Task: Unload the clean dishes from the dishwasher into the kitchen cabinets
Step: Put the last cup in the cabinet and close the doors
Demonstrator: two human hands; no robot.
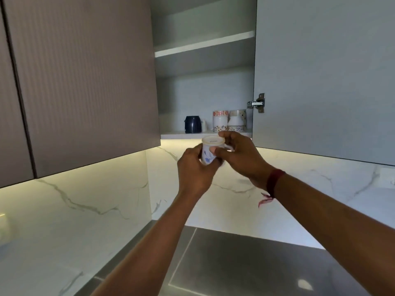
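Step in hand: shelving one cup. You are holding the cup (pixel 210 151) in both hands, just below the front edge of the open cabinet's bottom shelf (pixel 177 136). Your left hand (pixel 195 171) is curling round its lower body. Your right hand (pixel 237 155) is pinching the upper end, thumb on the side. A stamped end is facing up, so it is probably inverted. Next move, as judged: lifting it over the shelf edge and setting it down short of the dark mug (pixel 193 124) and patterned mugs (pixel 220 122).

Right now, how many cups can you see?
4 surely: a white cup gripped by left hand and right hand; a dark blue mug on the bottom shelf; two patterned cups right of it. Others may be hidden.
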